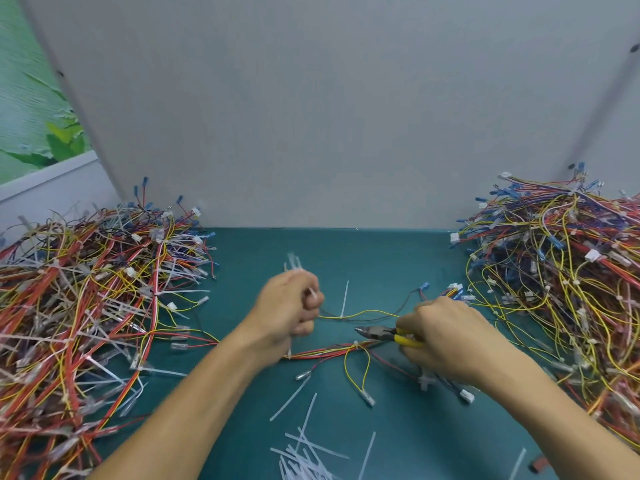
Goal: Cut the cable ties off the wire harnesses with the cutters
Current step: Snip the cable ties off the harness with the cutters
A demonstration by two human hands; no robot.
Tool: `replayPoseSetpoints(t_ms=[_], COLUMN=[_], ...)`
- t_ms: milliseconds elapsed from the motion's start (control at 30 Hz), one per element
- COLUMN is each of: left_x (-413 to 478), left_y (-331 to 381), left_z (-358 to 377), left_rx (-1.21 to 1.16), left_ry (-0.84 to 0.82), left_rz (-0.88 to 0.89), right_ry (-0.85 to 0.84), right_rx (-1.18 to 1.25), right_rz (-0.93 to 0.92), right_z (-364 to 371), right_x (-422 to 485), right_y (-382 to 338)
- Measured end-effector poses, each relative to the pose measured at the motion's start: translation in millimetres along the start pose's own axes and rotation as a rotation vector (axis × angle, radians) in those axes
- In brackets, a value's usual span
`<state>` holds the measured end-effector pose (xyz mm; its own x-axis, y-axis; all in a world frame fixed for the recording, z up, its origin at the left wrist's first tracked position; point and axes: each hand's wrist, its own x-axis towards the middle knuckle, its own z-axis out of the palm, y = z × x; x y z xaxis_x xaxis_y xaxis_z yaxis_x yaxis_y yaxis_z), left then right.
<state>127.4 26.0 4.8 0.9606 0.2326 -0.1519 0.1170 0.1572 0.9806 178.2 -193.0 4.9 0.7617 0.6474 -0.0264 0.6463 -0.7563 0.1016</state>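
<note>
Cut ties [304, 452] lie this side of the cutters [381, 332]; your right grip [446, 337] holds their handles, your left grip [289, 306] clenches the harness [363, 312]: tension it, then nip only the upright tie [345, 297] just beyond them.

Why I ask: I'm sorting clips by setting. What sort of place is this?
Probably a factory or workshop bench for wiring: heaps of wire harnesses on both sides of a green mat, loose cable ties, and the right hand gripping cutters.

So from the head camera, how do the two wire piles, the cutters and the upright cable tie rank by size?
1. Left wire pile and right wire pile: they look alike, and both are cut off by the frame.
2. Cutters.
3. Upright cable tie.
</note>
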Motion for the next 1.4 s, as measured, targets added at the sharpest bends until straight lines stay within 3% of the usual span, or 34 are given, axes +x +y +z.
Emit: replayPoseSetpoints(t_ms=[100, 300, 433, 567, 733, 1400], left_x=[-11.6, -18.4, -12.9, -6.9, 1.2, 4.0], left_y=[17.3, -0.3, -18.4, -25.2, -32.3, -45.4], left_z=[-30.7, -68.8, -72.9, -68.9, -67.2, -72.1], left_rx=[-0.156, -0.109, 0.169, 0.488, 0.700, 0.444], left_ry=[0.027, 0.111, 0.121, 0.022, -0.031, -0.022], left_rz=[-0.024, -0.133, -0.118, 0.051, 0.071, -0.016], right_ry=[0.041, 0.044, 0.002, -0.043, -0.017, -0.031], right_rx=[0.055, 0.115, 0.139, 0.160, 0.124, 0.078], right_rz=[-0.001, -0.063, -0.068, -0.054, -0.019, -0.058], right_z=[-8.3, -5.5, 0.8, 2.5, 5.8, 9.5], right_x=[-4.0, -5.8, -0.1, 7.5, 18.4, 36.5], right_y=[-3.2, -33.7, -56.4, -69.7, -74.6, -81.6])
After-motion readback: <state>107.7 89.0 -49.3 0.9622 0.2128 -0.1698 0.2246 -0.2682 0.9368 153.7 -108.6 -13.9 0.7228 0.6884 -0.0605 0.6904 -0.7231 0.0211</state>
